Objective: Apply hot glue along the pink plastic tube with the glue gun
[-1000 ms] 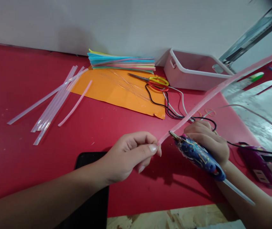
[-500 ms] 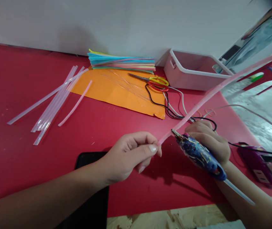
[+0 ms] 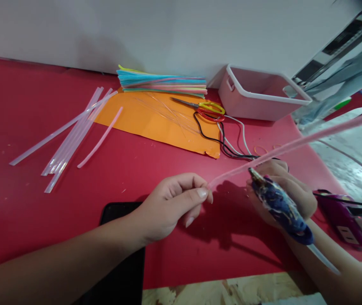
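pink strip (image 3: 295, 145): long, kinda fuzzy, slight bend, held up on a slant, runs out past the worktop's (image 3: 181, 262) right edge | glue gun (image 3: 279, 204): blue, super gunked up, tilted, nozzle (image 3: 256, 176) right by the strip (touching? can't tell), whitish glue stick (image 3: 324, 259) poking out back toward the front edge

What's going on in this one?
A person's left hand pinches one end of a pink strip, which runs out of view to the right. Their right hand grips a blue glue gun, its tip close to the strip; whether they touch is unclear. Clear sticks lie to the left on the red table, and scissors farther back.
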